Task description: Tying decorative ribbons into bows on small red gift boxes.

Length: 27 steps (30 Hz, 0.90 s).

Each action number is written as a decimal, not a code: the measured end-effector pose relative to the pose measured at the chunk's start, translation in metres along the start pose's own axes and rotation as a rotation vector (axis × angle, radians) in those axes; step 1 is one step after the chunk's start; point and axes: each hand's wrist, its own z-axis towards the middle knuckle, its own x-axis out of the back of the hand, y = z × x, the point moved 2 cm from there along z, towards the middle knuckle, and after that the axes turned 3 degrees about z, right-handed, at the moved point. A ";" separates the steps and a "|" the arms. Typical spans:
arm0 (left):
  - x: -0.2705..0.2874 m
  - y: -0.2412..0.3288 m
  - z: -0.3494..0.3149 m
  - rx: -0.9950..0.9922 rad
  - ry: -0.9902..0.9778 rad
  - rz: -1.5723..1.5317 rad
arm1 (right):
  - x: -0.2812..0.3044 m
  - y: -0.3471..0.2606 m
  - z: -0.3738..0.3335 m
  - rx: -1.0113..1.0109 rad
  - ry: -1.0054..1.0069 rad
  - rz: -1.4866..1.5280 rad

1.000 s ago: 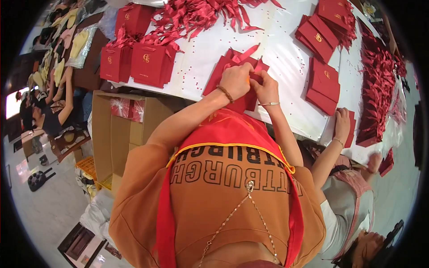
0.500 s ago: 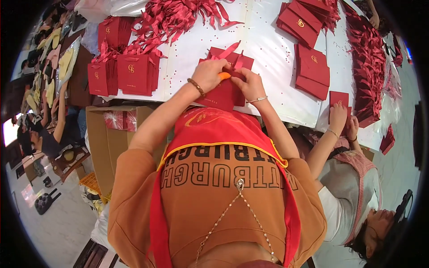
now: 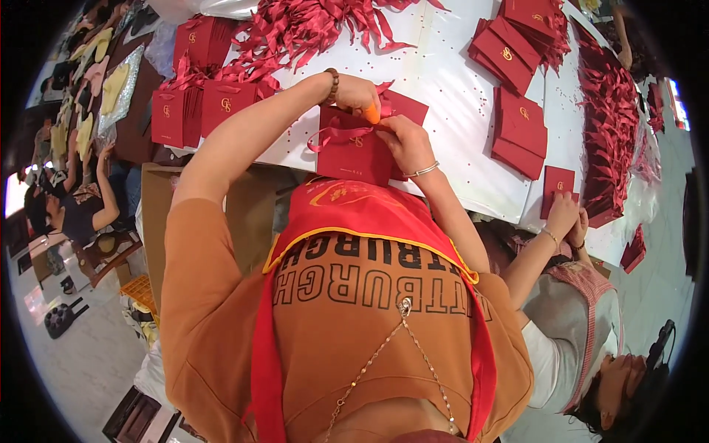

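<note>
A heap of loose red ribbons (image 3: 310,26) is lying across the far side of the white table (image 3: 450,96), with finished red bags (image 3: 203,111) standing at its left edge. Flat red bags (image 3: 521,129) are sitting stacked to the right, and a co-worker's hands (image 3: 565,218) are pressing on another red piece (image 3: 557,181) beyond them.

Wearer: orange-brown short-sleeved T-shirt (image 3: 221,295), dark outlined block lettering across the chest. Over it, a red vest or sash (image 3: 354,207) with yellow piping along the edge and a yellow emblem near the top. Thin metal chain necklace (image 3: 391,347) with a small pendant. Left hand (image 3: 354,92): dark beaded bracelet at the wrist. Right hand (image 3: 410,144): slim silver bangle.
</note>
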 end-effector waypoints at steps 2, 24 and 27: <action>-0.002 -0.001 0.004 0.014 0.027 0.033 | -0.002 0.001 0.000 0.034 -0.003 -0.040; -0.004 -0.042 -0.014 -0.046 0.823 0.072 | 0.002 0.010 -0.004 -0.004 -0.010 0.033; -0.008 -0.020 -0.025 -0.074 0.970 0.123 | -0.001 0.015 -0.006 -0.055 -0.010 0.038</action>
